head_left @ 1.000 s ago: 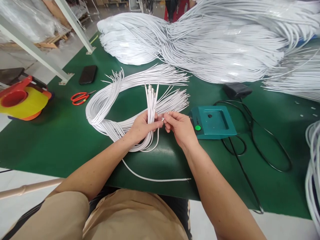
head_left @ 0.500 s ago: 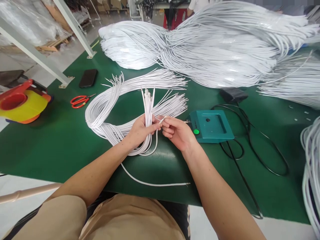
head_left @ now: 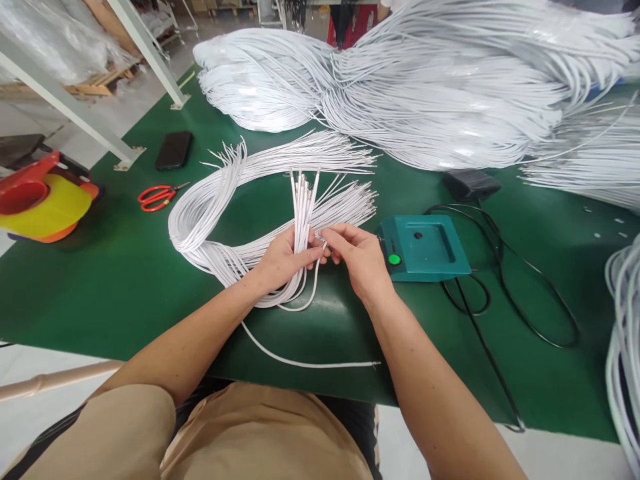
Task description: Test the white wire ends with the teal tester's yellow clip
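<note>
Cables point(head_left: 301, 210) stuck out in a bunch from the clasping left hand point(head_left: 283, 260), above the green table point(head_left: 100, 287), probably held that way to keep their ends together while the right hand point(head_left: 359, 253) pinched the end of one strand point(head_left: 317, 280) between thumb and fingers. They were white and slender, with uneven tips, and curved into loops below the left hand.

Green tabletop point(head_left: 100, 293) under & round the grip, soft glare point(head_left: 334, 303) just nearside. Far L of grip, 2 pale metal posts point(head_left: 65, 102) rise off it; past them I see a wood pallet point(head_left: 103, 83) w/ plastic sheeting point(head_left: 47, 40). Pale flr point(head_left: 560, 453) nearside R; bg beyond's blurry.
</note>
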Demonstrator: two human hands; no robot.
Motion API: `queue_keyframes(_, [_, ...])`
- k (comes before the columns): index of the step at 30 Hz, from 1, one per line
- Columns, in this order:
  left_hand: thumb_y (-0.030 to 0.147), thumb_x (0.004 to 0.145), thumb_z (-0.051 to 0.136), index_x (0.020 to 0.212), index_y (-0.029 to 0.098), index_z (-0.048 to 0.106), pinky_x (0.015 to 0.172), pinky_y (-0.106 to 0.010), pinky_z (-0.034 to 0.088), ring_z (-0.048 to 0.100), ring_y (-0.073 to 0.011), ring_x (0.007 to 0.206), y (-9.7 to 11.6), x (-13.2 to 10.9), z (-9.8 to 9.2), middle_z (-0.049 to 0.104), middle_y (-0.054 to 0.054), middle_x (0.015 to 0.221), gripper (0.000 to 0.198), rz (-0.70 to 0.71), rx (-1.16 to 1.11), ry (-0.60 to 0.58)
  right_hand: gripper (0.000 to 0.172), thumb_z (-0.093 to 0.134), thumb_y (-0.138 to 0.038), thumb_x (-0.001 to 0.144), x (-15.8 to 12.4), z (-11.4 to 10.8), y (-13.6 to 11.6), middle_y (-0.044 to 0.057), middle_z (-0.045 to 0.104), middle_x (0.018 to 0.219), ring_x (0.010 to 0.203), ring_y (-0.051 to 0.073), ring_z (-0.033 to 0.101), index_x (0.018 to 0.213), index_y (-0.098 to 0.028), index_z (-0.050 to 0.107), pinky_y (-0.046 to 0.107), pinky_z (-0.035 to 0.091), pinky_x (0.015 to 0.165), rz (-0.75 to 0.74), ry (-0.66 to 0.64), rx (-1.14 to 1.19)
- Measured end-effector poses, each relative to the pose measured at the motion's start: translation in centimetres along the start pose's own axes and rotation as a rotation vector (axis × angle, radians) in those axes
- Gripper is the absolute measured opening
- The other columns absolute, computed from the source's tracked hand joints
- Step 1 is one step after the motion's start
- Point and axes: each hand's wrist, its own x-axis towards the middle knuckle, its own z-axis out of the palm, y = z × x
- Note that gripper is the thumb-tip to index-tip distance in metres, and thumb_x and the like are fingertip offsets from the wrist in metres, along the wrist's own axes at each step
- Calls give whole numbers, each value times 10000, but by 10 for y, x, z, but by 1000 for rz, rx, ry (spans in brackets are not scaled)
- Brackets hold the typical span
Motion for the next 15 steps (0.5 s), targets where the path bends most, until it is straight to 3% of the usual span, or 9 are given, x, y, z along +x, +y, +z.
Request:
queue_keyframes(6, [287, 731, 794, 964, 176, 575, 586, -191, 474, 642, -109, 746, -4, -1, -6, 637, 0, 858, 338, 20, -56, -34, 181, 789, -332, 680, 3, -6, 3, -25, 620, 619, 557, 81, 480, 738, -169, 738, 246, 405, 567, 17, -9, 77])
queue_keyframes(11, [299, 733, 799, 1204, 224, 596, 593, -198, 475, 630, -121, 767, -2, 0, -8, 640, -2, 868, 519, 22, -69, -57, 157, 764, -301, 697, 2, -7, 1, -6, 666, 716, 593, 78, 493, 775, -168, 743, 251, 440, 618, 46, -43, 118])
queue_keyframes(15, [301, 746, 789, 1288, 239, 580, 571, -203, 462, 600, -111, 726, 0, -1, -8, 620, 1, 860, 585, 20, -45, -87, 172, 719, -280, 712, 0, -5, -2, -17, 653, 684, 585, 86, 507, 845, -173, 746, 252, 450, 620, 75, -20, 125])
